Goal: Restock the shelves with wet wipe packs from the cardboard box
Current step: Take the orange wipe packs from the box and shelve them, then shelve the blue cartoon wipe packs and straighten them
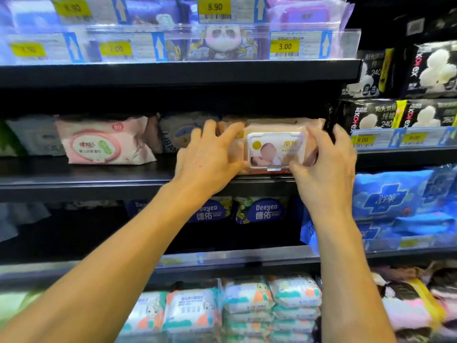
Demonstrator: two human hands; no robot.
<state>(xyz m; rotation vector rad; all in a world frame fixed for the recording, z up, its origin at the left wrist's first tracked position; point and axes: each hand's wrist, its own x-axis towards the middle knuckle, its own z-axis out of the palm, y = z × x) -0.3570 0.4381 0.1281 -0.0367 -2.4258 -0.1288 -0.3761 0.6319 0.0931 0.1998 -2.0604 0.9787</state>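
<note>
Reaching forward with both arms outstretched, the left hand [206,157] and right hand [326,164] are gripping the peach wet wipe pack [274,149] by its ends on the middle shelf [86,179], centre frame.

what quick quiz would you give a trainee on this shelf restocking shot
1. True or false: the left hand and the right hand both hold the peach wipe pack.
2. Where is that pack? A) at the front edge of the dark middle shelf B) inside a cardboard box C) on the floor
3. What price shows on the nearest yellow tag straight above the pack?
Key: 1 true; 2 A; 3 3.00
</note>
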